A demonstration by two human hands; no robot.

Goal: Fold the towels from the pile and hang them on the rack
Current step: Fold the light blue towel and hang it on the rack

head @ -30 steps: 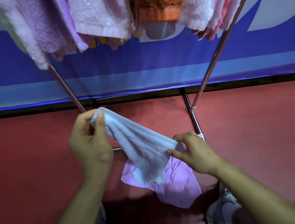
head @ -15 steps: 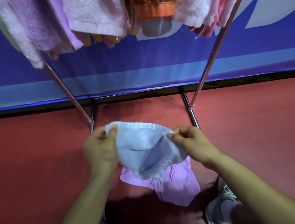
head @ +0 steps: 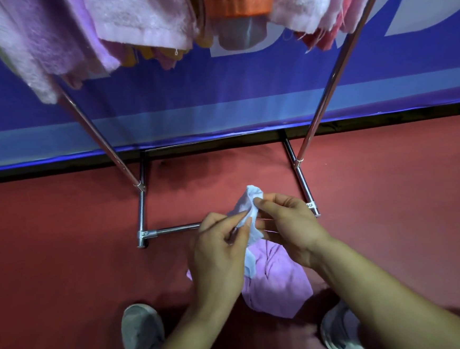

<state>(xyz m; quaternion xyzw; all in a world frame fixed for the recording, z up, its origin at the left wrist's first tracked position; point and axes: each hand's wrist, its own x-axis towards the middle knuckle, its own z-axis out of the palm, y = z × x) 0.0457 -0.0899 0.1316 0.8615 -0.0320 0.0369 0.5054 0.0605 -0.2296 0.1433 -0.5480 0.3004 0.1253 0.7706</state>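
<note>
A small pale blue towel (head: 249, 203) is bunched between both hands, held above the floor. My left hand (head: 220, 246) pinches its near edge and my right hand (head: 287, 222) pinches its top corner, the two hands close together. Part of the towel hangs down behind my left hand. A lilac towel (head: 276, 283) lies crumpled on the red floor right below them, between my feet. The metal rack (head: 140, 209) stands in front of me, with several pink, lilac and orange towels (head: 139, 19) hanging from its top.
A blue banner wall (head: 217, 92) runs behind the rack. The rack's slanted legs (head: 324, 98) and low floor bars (head: 172, 229) frame the space ahead. My grey shoes (head: 142, 332) stand on the red floor (head: 64, 256) at the bottom.
My hands have come together, bringing the blue towel's two held corners close, so the spread towel is now bunched. The view has tilted down, showing my shoes.
</note>
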